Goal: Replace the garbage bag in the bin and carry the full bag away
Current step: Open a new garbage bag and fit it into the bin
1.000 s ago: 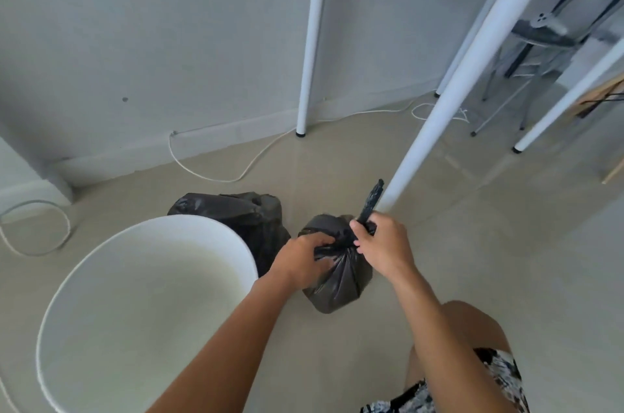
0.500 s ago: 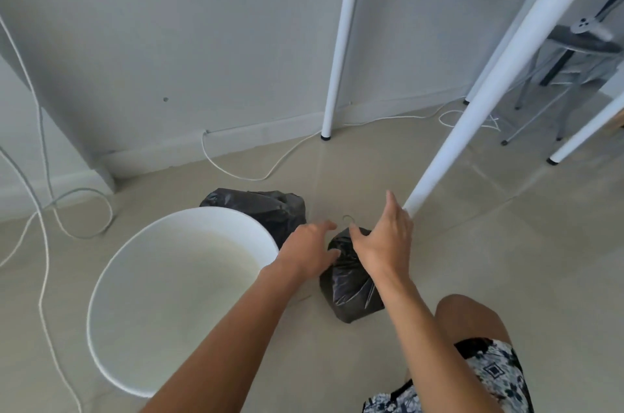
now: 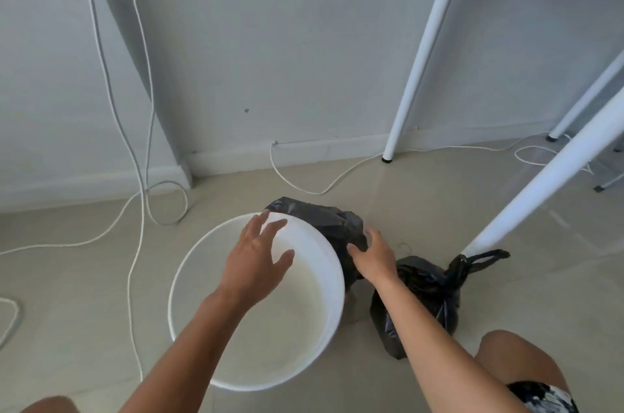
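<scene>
A round white bin (image 3: 332, 281) stands bare on the floor, with no bag inside. To its right lies the full black garbage bag (image 3: 425, 298), tied at the top in a knot with loops. Behind the bin's far rim sits a crumpled black bag (image 3: 324, 220). My left hand (image 3: 256, 257) hovers over the bin's mouth with fingers spread and nothing in it. My right hand (image 3: 374, 257) is open, its fingers touching the crumpled black bag; my forearm crosses in front of the tied bag.
White table legs (image 3: 422, 51) slant down at the right, one foot (image 3: 479, 240) right beside the tied bag. White cables (image 3: 141, 176) trail down the wall and loop over the tiled floor at left. My bare knee (image 3: 513, 365) is at lower right.
Both hands let go of the tied bag, which now lies on the floor. My left hand moved over the bin and my right hand reached to the crumpled bag. The view swung left.
</scene>
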